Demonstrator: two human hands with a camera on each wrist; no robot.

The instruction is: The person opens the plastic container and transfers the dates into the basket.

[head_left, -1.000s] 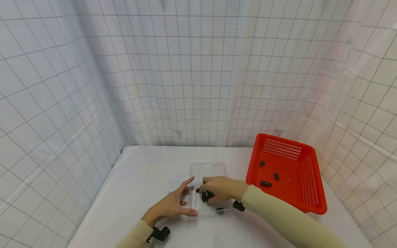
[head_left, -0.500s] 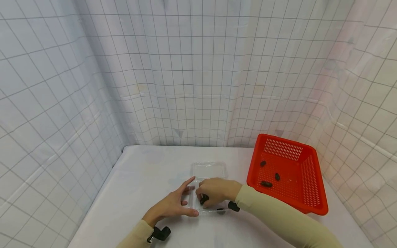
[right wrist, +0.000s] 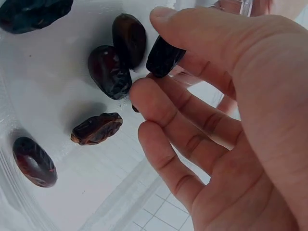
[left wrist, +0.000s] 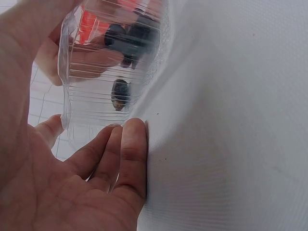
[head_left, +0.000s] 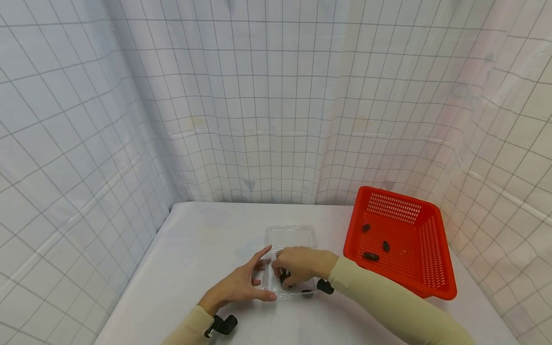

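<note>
A clear plastic container (head_left: 276, 293) lies on the table with its lid (head_left: 291, 236) folded back. Around its left side, the left hand (head_left: 241, 286) spreads its fingers, thumb at the near corner; in the left wrist view the fingertips (left wrist: 134, 132) touch the container wall (left wrist: 77, 103). Inside the container, the right hand (head_left: 302, 264) reaches down; its wrist view shows a dark date (right wrist: 164, 57) between thumb and fingers of the right hand (right wrist: 216, 106). Several more dates, such as a wrinkled one (right wrist: 97, 129) and a smooth one (right wrist: 34, 161), lie on the container floor.
To the right stands a red perforated basket (head_left: 440, 249) holding three dates, one of them near its front (head_left: 371, 256). White gridded curtains (head_left: 267, 120) surround the white table (head_left: 207, 239) at the back and sides.
Over the last second the right hand moved slightly left and lower within the container. The left hand stayed about where it was.
</note>
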